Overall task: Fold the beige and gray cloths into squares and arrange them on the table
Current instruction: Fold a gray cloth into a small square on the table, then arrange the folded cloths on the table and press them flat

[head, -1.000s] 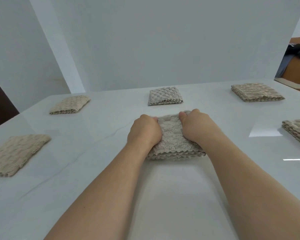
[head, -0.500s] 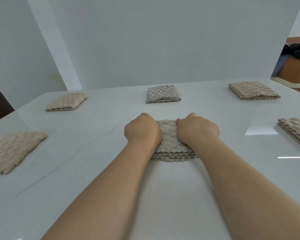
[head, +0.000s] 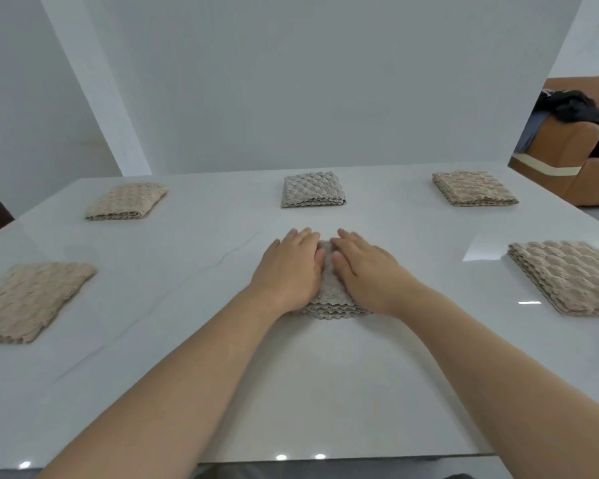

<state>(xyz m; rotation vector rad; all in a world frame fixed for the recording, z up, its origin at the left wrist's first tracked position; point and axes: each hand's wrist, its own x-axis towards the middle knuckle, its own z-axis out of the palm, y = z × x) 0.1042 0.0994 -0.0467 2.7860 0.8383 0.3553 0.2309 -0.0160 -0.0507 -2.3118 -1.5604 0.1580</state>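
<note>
Left hand [head: 288,271]: flat, fingers straight, pressing folded cloth [head: 329,301]
Right hand [head: 365,273]: likewise flat, pressing it
Place: cloth beneath both hands, on tabletop [head: 308,392]

On the glossy white table [head: 325,392], the near gray folded cloth [head: 329,304] lies centre under left hand [head: 287,267] and right hand [head: 367,271]. Behind: far gray folded cloth [head: 312,190] between far-left beige cloth [head: 127,201] and far-right beige cloth [head: 474,188]; left beige cloth [head: 32,299], right beige cloth [head: 567,276] flank the hands
</note>
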